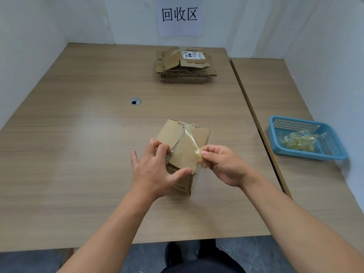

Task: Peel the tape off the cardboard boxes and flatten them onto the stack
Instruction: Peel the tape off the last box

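Observation:
A small brown cardboard box [195, 137] stands on the wooden table [78, 134] in front of me. My left hand [155, 168] holds its near left side, fingers curled over the top flap edge and thumb against the front. My right hand [222, 164] pinches a strip of clear tape [190, 141] that runs from the top seam of the box down to my fingertips, partly lifted off the cardboard. A stack of flattened boxes [185, 66] lies at the far side of the table, its top piece bearing a white shipping label.
A blue plastic basket [332, 142] holding crumpled clear tape sits on the adjoining table to the right. A round cable hole [135, 101] is in the tabletop left of centre. White partition walls surround the desk, with a paper sign [179, 15] on the far wall.

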